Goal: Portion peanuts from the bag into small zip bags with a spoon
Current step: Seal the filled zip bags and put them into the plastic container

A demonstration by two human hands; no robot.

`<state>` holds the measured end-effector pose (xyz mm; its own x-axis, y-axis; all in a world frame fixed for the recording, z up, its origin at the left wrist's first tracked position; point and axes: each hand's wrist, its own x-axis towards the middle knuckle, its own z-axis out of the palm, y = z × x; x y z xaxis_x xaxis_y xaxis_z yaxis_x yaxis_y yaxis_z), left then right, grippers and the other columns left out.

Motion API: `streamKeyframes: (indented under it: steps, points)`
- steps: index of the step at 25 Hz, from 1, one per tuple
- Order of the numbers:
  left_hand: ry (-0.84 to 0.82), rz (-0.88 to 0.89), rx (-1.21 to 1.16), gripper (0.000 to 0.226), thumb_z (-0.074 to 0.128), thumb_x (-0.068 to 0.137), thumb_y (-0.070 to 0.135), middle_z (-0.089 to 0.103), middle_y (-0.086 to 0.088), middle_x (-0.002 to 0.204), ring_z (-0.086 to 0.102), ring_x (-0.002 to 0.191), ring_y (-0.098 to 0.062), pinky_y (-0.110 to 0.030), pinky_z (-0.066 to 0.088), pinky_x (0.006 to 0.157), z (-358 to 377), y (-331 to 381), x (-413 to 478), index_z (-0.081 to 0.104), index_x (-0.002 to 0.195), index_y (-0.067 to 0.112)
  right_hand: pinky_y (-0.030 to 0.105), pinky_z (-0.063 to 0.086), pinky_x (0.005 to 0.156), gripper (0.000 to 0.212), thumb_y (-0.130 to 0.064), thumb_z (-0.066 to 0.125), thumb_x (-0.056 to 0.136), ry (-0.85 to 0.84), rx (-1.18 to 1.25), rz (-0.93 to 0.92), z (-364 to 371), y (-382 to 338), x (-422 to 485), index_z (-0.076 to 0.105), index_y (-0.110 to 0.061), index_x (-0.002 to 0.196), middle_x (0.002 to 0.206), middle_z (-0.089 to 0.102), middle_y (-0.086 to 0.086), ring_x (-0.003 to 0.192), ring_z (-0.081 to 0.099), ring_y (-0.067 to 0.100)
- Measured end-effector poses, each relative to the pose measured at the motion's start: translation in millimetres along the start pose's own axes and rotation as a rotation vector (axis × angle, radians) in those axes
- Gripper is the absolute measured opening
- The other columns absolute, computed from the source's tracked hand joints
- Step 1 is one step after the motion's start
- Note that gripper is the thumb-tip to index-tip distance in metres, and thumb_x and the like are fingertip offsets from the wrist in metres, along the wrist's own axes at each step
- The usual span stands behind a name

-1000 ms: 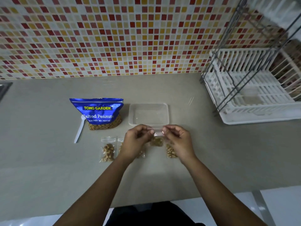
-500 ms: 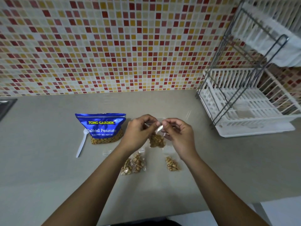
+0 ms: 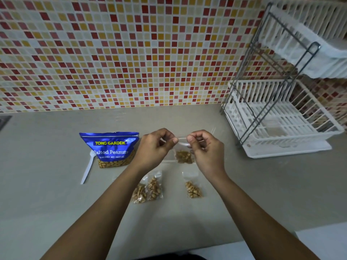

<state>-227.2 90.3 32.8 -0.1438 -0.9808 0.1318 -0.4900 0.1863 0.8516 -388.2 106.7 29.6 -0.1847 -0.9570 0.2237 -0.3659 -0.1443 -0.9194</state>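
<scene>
Plastic, gloss against matt
We see a glossy peanut bag (image 3: 110, 147), a smooth white plastic spoon (image 3: 87, 169), a small zip bag (image 3: 185, 156) of thin clear plastic, a matt table (image 3: 56, 203), glazed mosaic tiles (image 3: 112, 53), and a white plastic dish rack (image 3: 285, 128) on grey metal rods.

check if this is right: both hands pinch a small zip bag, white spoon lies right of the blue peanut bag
No: the head view shows the white spoon left of the blue peanut bag. The left hand and right hand do pinch the small zip bag.
</scene>
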Motion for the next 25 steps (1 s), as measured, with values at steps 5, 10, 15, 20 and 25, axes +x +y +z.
streamKeyframes:
  steps: [5, 10, 15, 20, 25]
  points:
    - [-0.001, -0.041, -0.029, 0.009, 0.063, 0.085, 0.033, 0.07, 0.003, 0.076, 0.067, 0.074, -0.01, -0.032, 0.054, 0.069, 2.2, -8.7, 0.6, 0.06, 0.077, 0.03, 0.038, 0.059, 0.07, 0.008, -0.019, 0.064, 0.086, -0.025, 0.026, 0.019, -4.1, 4.9, 1.3, 0.064, -0.025, 0.082, 0.081, 0.068, -0.002, 0.077, 0.068, 0.017]
    - [-0.087, -0.169, -0.497, 0.013, 0.063, 0.085, 0.022, 0.07, -0.004, 0.085, 0.067, 0.084, -0.018, -0.033, 0.055, 0.08, 21.2, -22.7, -13.3, 0.056, 0.095, 0.017, 0.031, 0.058, 0.064, 0.011, -0.02, 0.064, 0.087, -0.108, 0.257, 0.202, -3.4, 21.7, 3.5, 0.063, -0.027, 0.077, 0.081, 0.068, 0.001, 0.075, 0.069, 0.016]
    - [0.014, -0.439, -0.651, 0.03, 0.058, 0.086, -0.005, 0.061, -0.01, 0.075, 0.06, 0.068, -0.018, -0.031, 0.053, 0.066, 67.9, -60.1, -50.5, 0.042, 0.098, 0.017, 0.028, 0.053, 0.083, 0.02, -0.027, 0.062, 0.088, -0.158, 0.025, 0.306, 7.1, 83.4, -17.8, 0.066, -0.019, 0.106, 0.098, 0.068, 0.0, 0.088, 0.065, 0.012]
    - [-0.091, -0.403, 0.043, 0.026, 0.056, 0.089, 0.011, 0.068, -0.012, 0.099, 0.066, 0.089, -0.024, -0.033, 0.051, 0.083, 99.2, -97.6, -69.0, 0.055, 0.114, 0.018, 0.027, 0.032, 0.106, 0.042, -0.013, 0.051, 0.092, -0.549, -0.624, 0.061, 3.6, 144.1, -63.7, 0.047, -0.005, 0.133, 0.137, 0.049, 0.016, 0.126, 0.047, 0.029]
    - [-0.27, -0.224, 0.411, 0.031, 0.053, 0.091, 0.018, 0.045, -0.018, 0.125, 0.058, 0.103, -0.035, -0.033, 0.041, 0.094, 117.6, -91.6, -65.1, 0.058, 0.12, 0.007, 0.025, 0.015, 0.116, 0.047, -0.014, 0.041, 0.097, -0.732, -0.729, -0.005, 4.4, 163.9, -71.8, 0.031, -0.006, 0.143, 0.155, 0.024, 0.009, 0.142, 0.024, 0.023]
